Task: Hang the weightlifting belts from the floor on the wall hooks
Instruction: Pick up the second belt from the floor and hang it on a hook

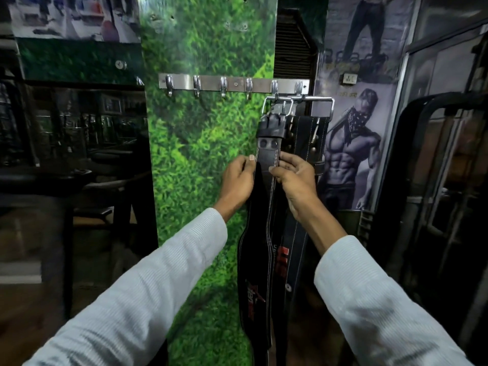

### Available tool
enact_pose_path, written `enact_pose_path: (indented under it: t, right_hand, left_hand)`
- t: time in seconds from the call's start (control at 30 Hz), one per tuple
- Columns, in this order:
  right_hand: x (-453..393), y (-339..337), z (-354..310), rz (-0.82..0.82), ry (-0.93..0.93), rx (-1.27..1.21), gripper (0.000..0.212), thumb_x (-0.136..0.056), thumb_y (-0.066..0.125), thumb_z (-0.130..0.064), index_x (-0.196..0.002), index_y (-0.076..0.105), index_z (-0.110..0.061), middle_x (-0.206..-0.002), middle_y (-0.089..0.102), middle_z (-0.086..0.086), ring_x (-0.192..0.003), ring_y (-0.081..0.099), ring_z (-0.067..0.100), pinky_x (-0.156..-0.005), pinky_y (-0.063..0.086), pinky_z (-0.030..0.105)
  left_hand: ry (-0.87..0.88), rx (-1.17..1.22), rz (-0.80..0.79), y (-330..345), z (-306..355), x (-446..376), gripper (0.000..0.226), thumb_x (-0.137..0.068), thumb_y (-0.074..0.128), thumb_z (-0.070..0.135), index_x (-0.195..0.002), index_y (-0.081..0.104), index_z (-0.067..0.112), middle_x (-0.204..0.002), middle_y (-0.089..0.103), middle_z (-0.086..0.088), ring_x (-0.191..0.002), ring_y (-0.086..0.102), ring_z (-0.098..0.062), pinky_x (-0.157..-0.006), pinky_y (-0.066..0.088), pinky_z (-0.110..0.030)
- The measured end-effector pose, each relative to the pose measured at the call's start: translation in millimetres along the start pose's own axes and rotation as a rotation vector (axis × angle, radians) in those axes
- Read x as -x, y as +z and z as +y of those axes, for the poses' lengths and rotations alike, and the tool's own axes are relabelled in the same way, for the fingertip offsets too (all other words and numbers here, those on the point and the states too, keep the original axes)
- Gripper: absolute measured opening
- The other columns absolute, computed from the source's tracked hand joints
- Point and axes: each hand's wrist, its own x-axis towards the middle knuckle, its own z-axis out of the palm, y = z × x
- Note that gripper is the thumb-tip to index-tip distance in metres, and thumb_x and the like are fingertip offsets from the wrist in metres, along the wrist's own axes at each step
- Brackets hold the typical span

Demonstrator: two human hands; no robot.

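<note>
A steel hook rail with several hooks is screwed to a green leaf-patterned wall panel. Two black weightlifting belts hang from its right-hand hooks by their metal buckles. The front belt hangs from the second hook from the right. The rear belt hangs from the last hook, partly behind the front one. My left hand pinches the front belt's left edge just below its buckle flap. My right hand pinches its right edge at the same height. Both belts reach down past my sleeves.
Four hooks on the left part of the rail are bare. A dark bench or table stands at the left. A black machine frame stands close on the right. A poster covers the wall behind the belts.
</note>
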Motion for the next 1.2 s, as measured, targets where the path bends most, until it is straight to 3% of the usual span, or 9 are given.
enact_pose_path:
  t: [0.13,0.4,0.5,0.67,0.77,0.87,0.97,1.1,1.2]
  right_hand:
    - [27,-4,5,-0.002,0.028,-0.001,0.046,-0.085,0.063,0.018,-0.126,0.062,-0.004,-0.098,0.074,0.008,-0.086,0.074,0.014,-0.082,0.058,0.023]
    - [104,-16,31,-0.018,0.182,0.044,0.045,-0.087,0.063,0.012,-0.127,0.064,-0.008,-0.100,0.076,0.005,-0.081,0.074,0.006,-0.070,0.056,0.018]
    - [131,-18,45,-0.001,0.231,0.071,0.050,-0.086,0.064,0.012,-0.133,0.062,-0.003,-0.114,0.075,0.016,-0.101,0.075,0.023,-0.088,0.060,0.030]
    - [172,-27,73,0.015,0.295,0.144,0.049,-0.083,0.066,0.011,-0.128,0.065,-0.006,-0.117,0.075,0.015,-0.110,0.073,0.030,-0.100,0.058,0.044]
    - [189,-31,90,0.041,0.327,0.135,0.051,-0.081,0.066,0.016,-0.128,0.063,-0.002,-0.116,0.073,0.021,-0.104,0.072,0.031,-0.098,0.058,0.046]
    - [206,-32,109,0.029,0.355,0.167,0.048,-0.080,0.065,0.022,-0.124,0.061,0.004,-0.111,0.073,0.020,-0.094,0.071,0.023,-0.088,0.059,0.034]
    - [228,-36,137,-0.022,0.408,0.208,0.047,-0.078,0.068,0.021,-0.122,0.063,0.004,-0.111,0.074,0.018,-0.091,0.070,0.020,-0.084,0.058,0.029]
    - [262,-50,185,-0.047,0.526,0.248,0.045,-0.076,0.071,0.018,-0.116,0.066,-0.003,-0.109,0.076,0.015,-0.092,0.070,0.018,-0.090,0.057,0.035]
    - [289,-61,224,-0.067,0.568,0.269,0.040,-0.080,0.072,0.014,-0.114,0.067,-0.006,-0.105,0.075,0.007,-0.086,0.070,0.004,-0.086,0.055,0.021]
  left_hand:
    - [-0.079,0.061,-0.128,-7,-20,23,0.071,-0.088,0.045,0.068,-0.097,0.065,0.001,-0.079,0.066,-0.011,-0.072,0.059,-0.022,-0.067,0.052,-0.046]
    - [-0.201,0.154,-0.214,-19,-34,97,0.073,-0.093,0.043,0.066,-0.103,0.067,-0.002,-0.081,0.064,-0.011,-0.070,0.057,-0.025,-0.066,0.049,-0.039]
    - [-0.221,0.135,-0.230,-20,-50,124,0.083,-0.089,0.043,0.074,-0.102,0.065,-0.005,-0.086,0.066,-0.007,-0.079,0.061,-0.019,-0.081,0.056,-0.053]
    - [-0.353,0.200,-0.176,-14,-89,166,0.099,-0.079,0.052,0.089,-0.095,0.061,-0.008,-0.081,0.062,-0.010,-0.076,0.057,-0.021,-0.078,0.055,-0.059]
    - [-0.426,0.325,-0.141,-18,-88,187,0.075,-0.089,0.058,0.071,-0.099,0.072,-0.002,-0.094,0.075,-0.008,-0.091,0.069,-0.027,-0.091,0.057,-0.059]
    - [-0.459,0.368,-0.110,-15,-95,213,0.050,-0.094,0.058,0.057,-0.094,0.079,0.012,-0.094,0.080,-0.003,-0.097,0.075,-0.033,-0.093,0.058,-0.053]
    - [-0.565,0.377,-0.119,-10,-113,251,0.067,-0.091,0.053,0.068,-0.101,0.079,0.008,-0.102,0.081,-0.013,-0.108,0.074,-0.038,-0.099,0.056,-0.056]
    - [-0.704,0.271,-0.085,-3,-146,299,0.082,-0.088,0.040,0.078,-0.096,0.078,0.007,-0.094,0.081,-0.009,-0.089,0.074,-0.025,-0.091,0.057,-0.050]
    - [-0.807,0.205,-0.047,9,-175,333,0.074,-0.085,0.038,0.081,-0.078,0.076,0.019,-0.084,0.076,-0.004,-0.080,0.067,-0.021,-0.081,0.054,-0.043]
